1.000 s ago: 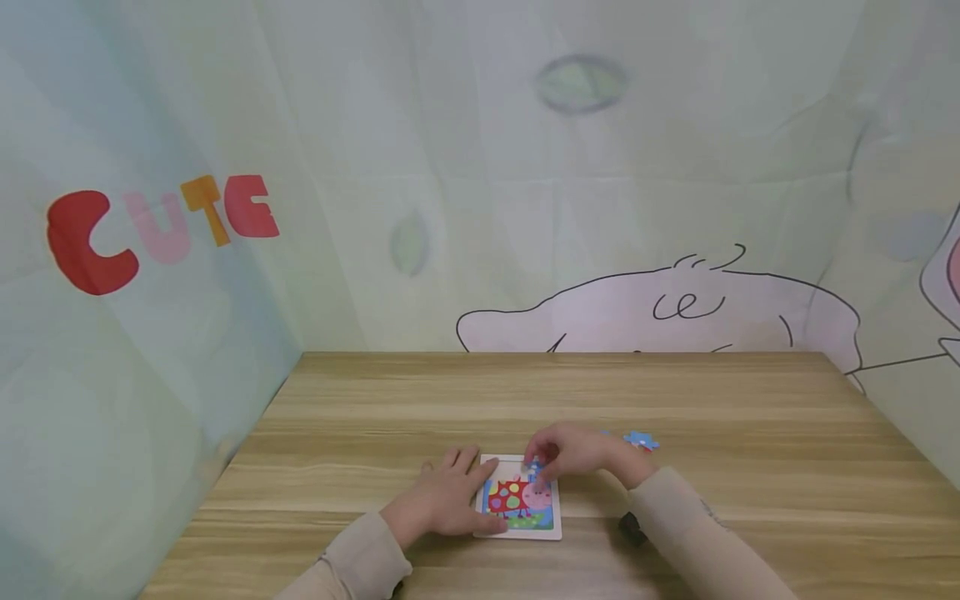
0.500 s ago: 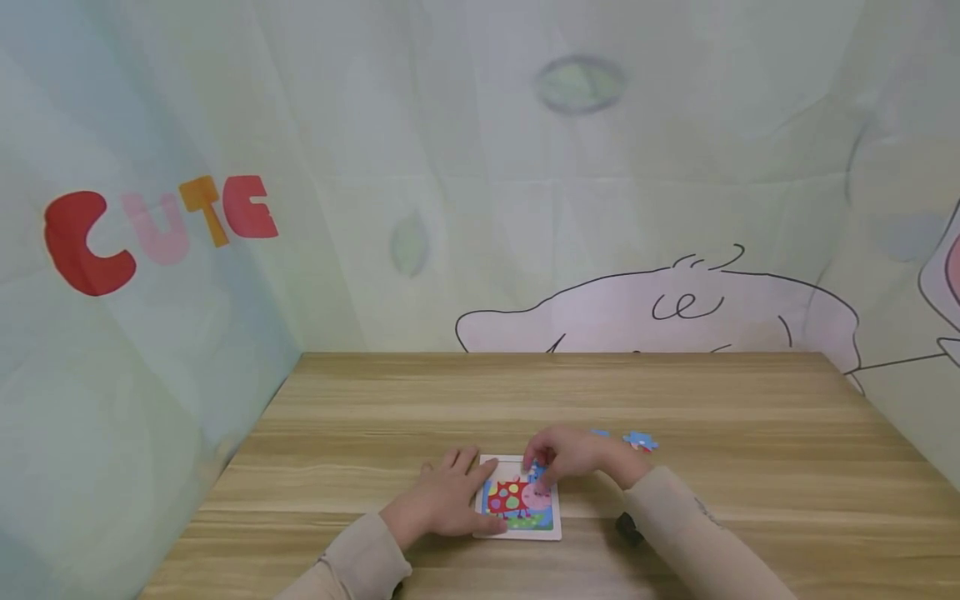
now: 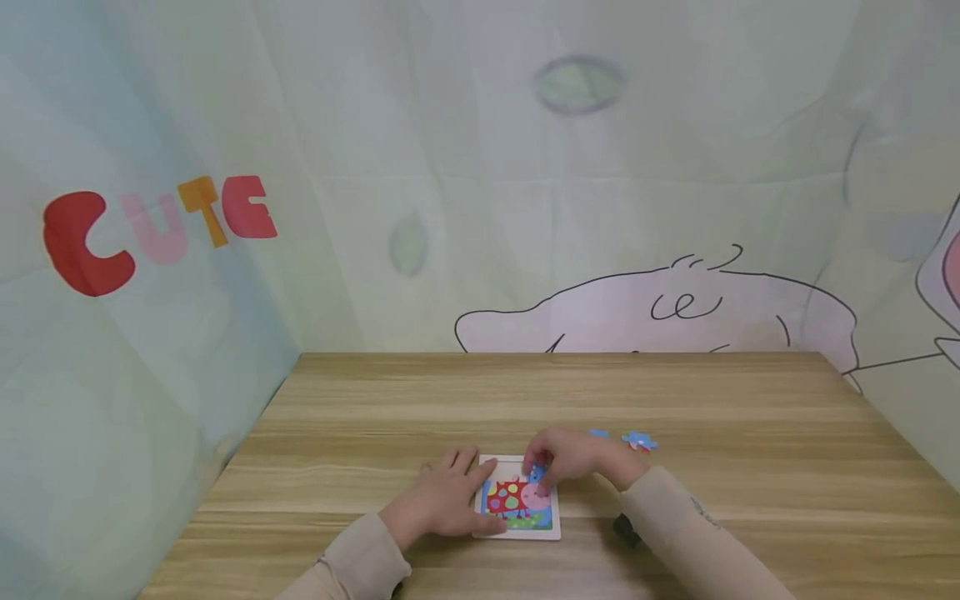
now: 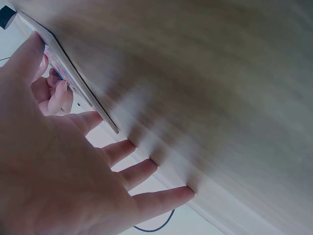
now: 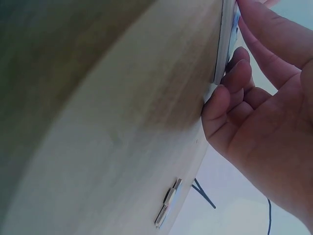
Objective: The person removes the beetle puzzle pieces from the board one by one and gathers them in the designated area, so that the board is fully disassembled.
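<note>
A small square jigsaw puzzle board (image 3: 529, 536) with a pale rim lies on the table, its picture showing a pink face and a red spotted body. My left hand (image 3: 446, 498) rests across its left side, fingers spread and straight; in the left wrist view the thumb (image 4: 30, 55) lies on the board's edge and several fingertips touch the table. At the board's upper right corner, my right hand (image 3: 568, 455) pinches a blue puzzle piece (image 3: 537, 472) between thumb and index finger. That piece is partly covered by the fingers. Its other fingers are curled, seen in the right wrist view.
Beyond the right wrist lie loose blue puzzle pieces (image 3: 639, 440), also seen stacked edge-on in the right wrist view (image 5: 168, 203). A black object (image 3: 626, 530) shows beside the right sleeve. A printed cloth (image 3: 360, 208) hangs behind the wooden table (image 3: 375, 392).
The right hand has shifted very slightly down at the board's corner, and the blue piece has turned or settled a little under its fingers. The left hand has stayed in place.
</note>
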The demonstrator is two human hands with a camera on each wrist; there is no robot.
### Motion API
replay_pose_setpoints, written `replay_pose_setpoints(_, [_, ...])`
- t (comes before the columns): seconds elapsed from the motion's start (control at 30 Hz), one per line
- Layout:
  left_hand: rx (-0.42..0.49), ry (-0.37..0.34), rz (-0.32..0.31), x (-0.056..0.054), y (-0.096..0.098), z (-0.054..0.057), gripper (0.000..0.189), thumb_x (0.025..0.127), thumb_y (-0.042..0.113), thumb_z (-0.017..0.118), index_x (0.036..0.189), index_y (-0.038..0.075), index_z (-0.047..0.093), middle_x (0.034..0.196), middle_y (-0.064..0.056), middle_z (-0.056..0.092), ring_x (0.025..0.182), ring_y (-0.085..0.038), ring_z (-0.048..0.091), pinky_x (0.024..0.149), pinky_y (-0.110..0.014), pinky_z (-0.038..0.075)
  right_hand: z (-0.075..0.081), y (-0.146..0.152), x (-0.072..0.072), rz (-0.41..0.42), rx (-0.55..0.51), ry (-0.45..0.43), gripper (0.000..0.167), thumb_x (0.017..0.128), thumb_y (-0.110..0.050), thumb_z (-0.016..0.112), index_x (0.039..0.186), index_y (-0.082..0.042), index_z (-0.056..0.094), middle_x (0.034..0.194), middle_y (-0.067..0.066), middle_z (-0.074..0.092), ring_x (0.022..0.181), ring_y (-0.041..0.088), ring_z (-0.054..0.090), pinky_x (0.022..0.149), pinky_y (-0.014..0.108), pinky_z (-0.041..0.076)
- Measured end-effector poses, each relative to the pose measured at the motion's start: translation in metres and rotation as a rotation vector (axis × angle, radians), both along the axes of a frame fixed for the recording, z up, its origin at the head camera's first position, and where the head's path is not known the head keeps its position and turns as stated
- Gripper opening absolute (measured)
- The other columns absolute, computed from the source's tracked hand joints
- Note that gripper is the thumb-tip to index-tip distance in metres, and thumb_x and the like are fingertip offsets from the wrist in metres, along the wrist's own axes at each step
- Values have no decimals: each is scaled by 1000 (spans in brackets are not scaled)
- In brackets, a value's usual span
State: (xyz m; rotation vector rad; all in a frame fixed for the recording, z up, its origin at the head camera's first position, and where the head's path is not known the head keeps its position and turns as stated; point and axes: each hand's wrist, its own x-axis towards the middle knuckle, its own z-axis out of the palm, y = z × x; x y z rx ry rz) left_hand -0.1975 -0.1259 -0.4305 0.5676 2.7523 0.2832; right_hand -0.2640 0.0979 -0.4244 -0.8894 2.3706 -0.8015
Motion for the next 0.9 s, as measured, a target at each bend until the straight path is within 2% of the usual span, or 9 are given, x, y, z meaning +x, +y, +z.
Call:
replay_pose_setpoints(0.4, [-1, 1, 1, 1, 0, 0, 90, 78, 69, 62, 149, 18, 38, 154, -16, 29, 139, -42, 25, 99, -75, 23, -2, -1, 2, -18, 12, 35, 20, 75, -6, 81, 87, -16, 68, 94, -1, 50, 88, 17, 45, 79, 35, 42])
replay_pose_setpoints(0.73, [6, -4, 1, 2, 0, 2, 90, 78, 69, 62, 148, 17, 39, 154, -17, 29, 139, -43, 25, 99, -75, 24, -2, 0, 2, -5, -8, 24, 22, 75, -4, 80, 88, -14, 66, 92, -1, 52, 88, 17, 46, 79, 34, 42])
replay_pose_setpoints(0.9, [4, -14, 6, 1, 1, 3, 90, 78, 68, 62, 149, 18, 38, 154, -16, 28, 139, -43, 25, 100, -75, 23, -1, 0, 1, -18, -35, 4, 30, 74, -2, 80, 95, -12, 61, 92, -1, 55, 87, 17, 48, 79, 34, 44])
